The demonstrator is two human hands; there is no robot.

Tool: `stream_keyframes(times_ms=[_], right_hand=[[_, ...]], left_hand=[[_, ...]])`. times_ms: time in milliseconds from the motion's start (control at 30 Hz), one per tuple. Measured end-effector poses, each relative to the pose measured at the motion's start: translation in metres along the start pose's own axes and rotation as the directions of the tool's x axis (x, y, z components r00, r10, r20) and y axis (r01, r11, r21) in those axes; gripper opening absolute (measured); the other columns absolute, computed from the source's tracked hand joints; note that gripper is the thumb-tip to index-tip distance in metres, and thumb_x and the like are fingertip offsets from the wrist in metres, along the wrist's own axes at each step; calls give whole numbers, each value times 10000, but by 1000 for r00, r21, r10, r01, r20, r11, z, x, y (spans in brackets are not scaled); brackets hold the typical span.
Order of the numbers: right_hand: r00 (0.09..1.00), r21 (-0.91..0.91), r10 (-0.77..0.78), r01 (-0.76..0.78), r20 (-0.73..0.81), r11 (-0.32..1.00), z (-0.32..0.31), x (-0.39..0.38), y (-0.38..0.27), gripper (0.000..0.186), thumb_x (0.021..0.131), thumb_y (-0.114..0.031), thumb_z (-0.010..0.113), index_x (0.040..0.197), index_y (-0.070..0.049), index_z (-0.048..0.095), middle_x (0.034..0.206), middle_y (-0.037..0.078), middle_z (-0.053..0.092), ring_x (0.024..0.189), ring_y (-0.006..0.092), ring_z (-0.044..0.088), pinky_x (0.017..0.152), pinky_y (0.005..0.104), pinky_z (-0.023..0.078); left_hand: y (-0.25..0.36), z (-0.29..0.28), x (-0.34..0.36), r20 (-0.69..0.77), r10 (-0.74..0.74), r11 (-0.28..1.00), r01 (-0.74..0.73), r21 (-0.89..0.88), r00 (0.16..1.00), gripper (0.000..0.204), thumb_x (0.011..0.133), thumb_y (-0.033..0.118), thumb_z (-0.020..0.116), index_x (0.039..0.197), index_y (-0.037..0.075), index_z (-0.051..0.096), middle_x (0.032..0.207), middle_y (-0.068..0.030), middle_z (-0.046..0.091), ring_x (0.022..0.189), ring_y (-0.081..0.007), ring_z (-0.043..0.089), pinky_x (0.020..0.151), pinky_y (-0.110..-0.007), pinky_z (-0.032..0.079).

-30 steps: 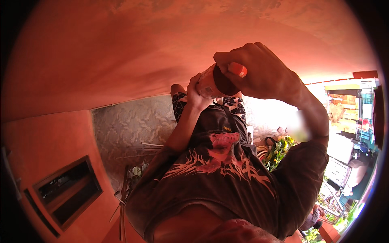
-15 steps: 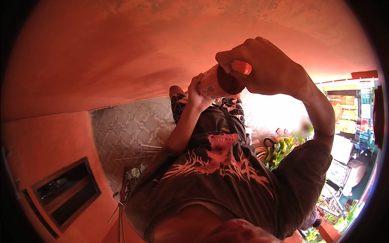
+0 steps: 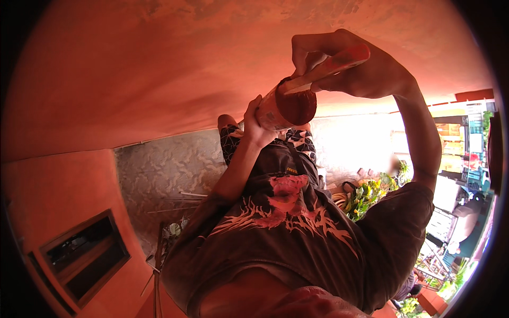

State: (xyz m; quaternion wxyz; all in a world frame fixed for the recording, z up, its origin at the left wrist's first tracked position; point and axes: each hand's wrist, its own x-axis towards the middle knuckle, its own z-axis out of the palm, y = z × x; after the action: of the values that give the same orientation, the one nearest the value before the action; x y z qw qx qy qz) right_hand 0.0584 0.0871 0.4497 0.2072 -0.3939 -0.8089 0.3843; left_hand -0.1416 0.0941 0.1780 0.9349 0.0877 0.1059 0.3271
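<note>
My left hand [image 3: 255, 126] is wrapped around a paint can [image 3: 271, 112], which tilts with its open mouth toward me. Dark reddish paint [image 3: 298, 108] shows inside it. Above the can, my right hand [image 3: 371, 69] grips a paintbrush [image 3: 334, 64] by its handle, fingers closed. The brush's red-tipped handle end points up and right, while its lower end reaches into the can's mouth. The bristles are hidden inside the can.
An orange-red wall [image 3: 175, 63] rises close in front of me. A dark-framed window opening [image 3: 87, 254] is at lower left, above a patterned floor [image 3: 169, 164]. Green plants [image 3: 371, 196] stand at right. Thin rods [image 3: 183, 201] lie at left.
My right hand has lifted slightly and turned, so the brush's handle now shows at length, slanting out of the can. My left hand still holds the can in nearly the same place.
</note>
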Motion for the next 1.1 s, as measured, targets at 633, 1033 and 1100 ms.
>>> stream_keyframes(times_ms=[633,1033,1100], right_hand=[[944,-166,51,4,327,986,-2,3,-1,170,545,63,558,668,-48,594,648,83,611,629,253,592,560,389,445],[927,-371,121,20,354,928,4,12,-14,192,555,40,636,713,-63,599,664,72,641,620,293,616,557,389,457],[918,-377,151,-1,367,926,5,13,-18,194,549,28,638,702,-79,586,660,66,626,633,301,598,570,408,452]], left_hand=[[3,-24,7,164,-24,992,43,-118,986,465,992,387,490,1289,48,606,1258,-103,668,1126,-276,650,968,-457,513],[-10,-7,5,-49,7,1000,-6,11,999,524,987,482,415,1285,74,555,1061,-113,651,844,-269,653,566,-411,507],[-10,-7,4,-10,15,1000,-15,10,1000,510,988,477,419,1266,76,569,1082,-113,658,868,-267,662,573,-416,517]])
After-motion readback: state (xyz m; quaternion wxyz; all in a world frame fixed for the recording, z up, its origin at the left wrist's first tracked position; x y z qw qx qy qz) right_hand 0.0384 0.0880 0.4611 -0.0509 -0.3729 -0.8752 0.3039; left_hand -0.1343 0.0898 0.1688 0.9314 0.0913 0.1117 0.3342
